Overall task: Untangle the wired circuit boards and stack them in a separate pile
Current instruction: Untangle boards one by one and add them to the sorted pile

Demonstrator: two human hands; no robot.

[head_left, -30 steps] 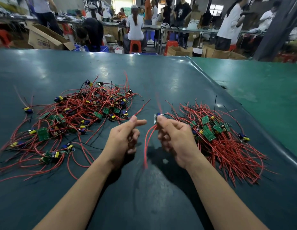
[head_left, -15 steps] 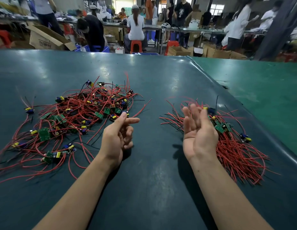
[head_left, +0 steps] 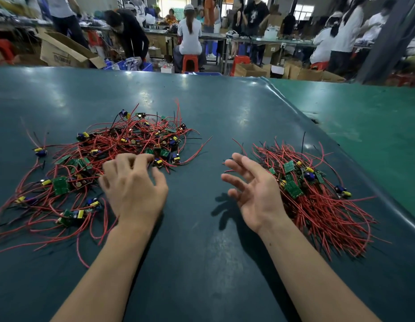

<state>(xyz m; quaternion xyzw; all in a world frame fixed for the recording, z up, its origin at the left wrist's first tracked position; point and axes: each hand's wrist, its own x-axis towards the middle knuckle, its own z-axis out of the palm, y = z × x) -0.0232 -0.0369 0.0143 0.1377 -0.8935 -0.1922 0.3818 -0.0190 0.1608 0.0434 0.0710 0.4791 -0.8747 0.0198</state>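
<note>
Head view: on the dark green table (head_left: pixel 201 108), a loose tangle of circuit boards (head_left: pixel 122 156) lies to the left, small green boards with yellow and blue parts trailing red wires. The left hand (head_left: pixel 134 189) hovers over its near edge, fingers spread, holding nothing. The right hand (head_left: pixel 255 194) is empty, palm up, fingers relaxed, just beside the sorted pile (head_left: pixel 318 196) on the right.

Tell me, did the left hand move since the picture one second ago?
Yes. The left hand went left and forward, from the bare mat between the piles onto the near edge of the tangled pile. Its fingers are now spread over the red wires.
</note>
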